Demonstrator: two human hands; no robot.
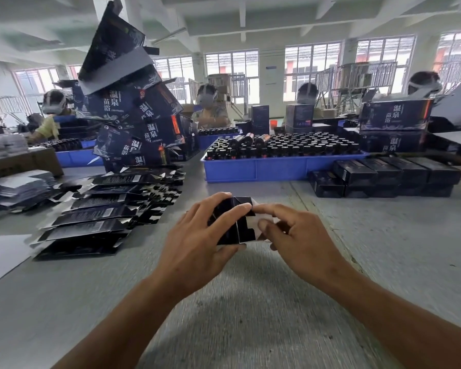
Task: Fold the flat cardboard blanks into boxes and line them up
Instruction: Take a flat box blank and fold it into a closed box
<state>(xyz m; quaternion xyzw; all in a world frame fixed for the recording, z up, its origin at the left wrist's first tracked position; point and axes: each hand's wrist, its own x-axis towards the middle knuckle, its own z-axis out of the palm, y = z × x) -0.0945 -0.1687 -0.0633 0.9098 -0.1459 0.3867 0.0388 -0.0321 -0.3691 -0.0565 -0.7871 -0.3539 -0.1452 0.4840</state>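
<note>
both hands (197, 235) round end-on box (237, 222)

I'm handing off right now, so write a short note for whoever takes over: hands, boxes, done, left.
Left hand: grip on the half-folded box, holding its left side above the table.
Right hand: fingers on the same box's end flaps, which are not yet closed.
Flat blanks: fanned pile to the left.
Done: finished boxes lined up far right, beside the blue bottle tray.
Left: close this box, add it to the row, then fold the remaining blanks.
</note>
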